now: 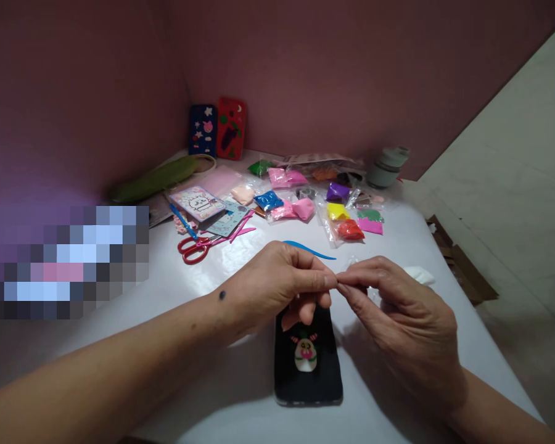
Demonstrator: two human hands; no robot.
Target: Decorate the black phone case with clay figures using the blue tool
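My left hand [289,277] and my right hand [393,302] meet fingertip to fingertip, both closed in a pinch. Whatever sits between the fingertips is too small or too covered to make out. Beneath them a black phone case [284,376] lies on the white table [203,394], its upper end partly hidden by my left hand. Stuck on the case is a small white clay figure [305,356] with a pink middle, green bands and striped pink-and-white pieces at its top. Just beyond my left hand lies a blue curved modelling tool [312,249].
Red-handled scissors [195,249] lie beside decorated cards [198,205]. Several bags of coloured clay, including a blue one [269,200] and a red one [351,230], spread across the back. Two decorated cases, blue [202,131] and red [232,128], lean on the wall near a grey-green container [388,168].
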